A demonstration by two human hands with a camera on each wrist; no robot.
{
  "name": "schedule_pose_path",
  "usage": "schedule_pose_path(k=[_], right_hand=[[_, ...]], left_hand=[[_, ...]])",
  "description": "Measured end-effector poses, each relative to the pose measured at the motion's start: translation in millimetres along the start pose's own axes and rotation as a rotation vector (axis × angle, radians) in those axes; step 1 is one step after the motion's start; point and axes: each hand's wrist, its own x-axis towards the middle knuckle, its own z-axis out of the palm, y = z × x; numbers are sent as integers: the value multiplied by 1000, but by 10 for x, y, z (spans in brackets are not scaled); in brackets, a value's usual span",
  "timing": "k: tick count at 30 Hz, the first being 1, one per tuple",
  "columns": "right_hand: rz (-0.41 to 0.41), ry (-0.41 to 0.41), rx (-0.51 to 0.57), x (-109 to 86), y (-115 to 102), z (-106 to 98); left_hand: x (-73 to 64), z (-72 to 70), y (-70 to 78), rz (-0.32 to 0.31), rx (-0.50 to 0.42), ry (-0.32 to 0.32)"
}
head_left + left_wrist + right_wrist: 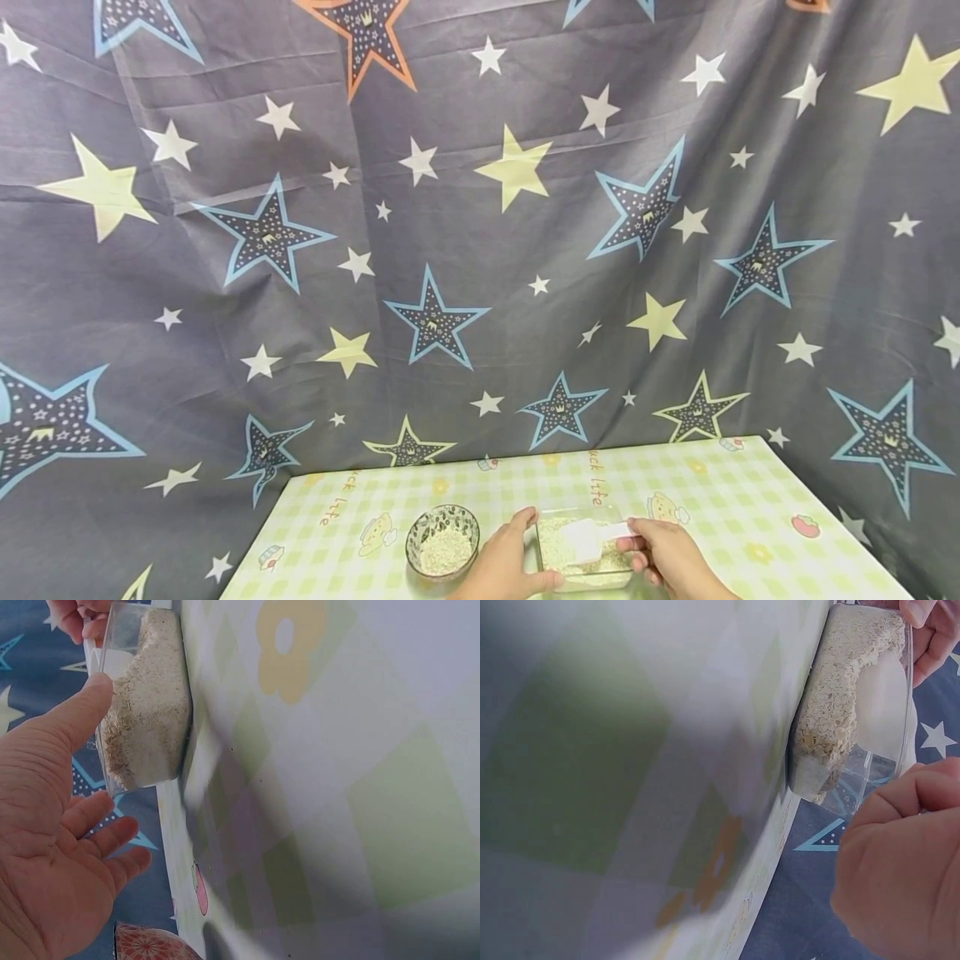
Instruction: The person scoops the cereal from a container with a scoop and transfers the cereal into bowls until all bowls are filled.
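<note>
A clear rectangular container (pixel 592 582) of pale oat-like flakes (pixel 150 705) stands on the table. My left hand (pixel 504 560) holds its left end, the thumb on the near rim and the fingers along the side. My right hand (pixel 671 560) grips the handle of a white scoop (pixel 583 542), whose broad head is down in the container among the flakes. In the right wrist view the scoop's head shows whitish through the clear wall, while its handle is mostly hidden by the right hand (pixel 907 862). Left of the container, a patterned bowl (pixel 420 533) holds more flakes.
A green-and-white checked tablecloth (pixel 750 500) with cartoon prints covers the table. Behind it hangs a dark grey curtain (pixel 465 242) patterned with stars. The bowl's red patterned outside (pixel 154 945) shows low in the left wrist view, near the left hand.
</note>
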Motion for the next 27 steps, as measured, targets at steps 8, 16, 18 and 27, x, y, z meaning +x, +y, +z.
schedule_pose_path(k=[8,16,18,27], right_hand=[[13,-10,28,-8,5,-20],[26,-14,43,-9,16,-48],[41,-7,57,-5,21,-59],[78,-37,185,-7,47,-147]], left_hand=[[15,7,-22,-9,-20,-5],[31,14,-38,-28,-33,-15],[30,8,-31,-33,-40,-21],[18,-7,-9,-22,-22,-17]])
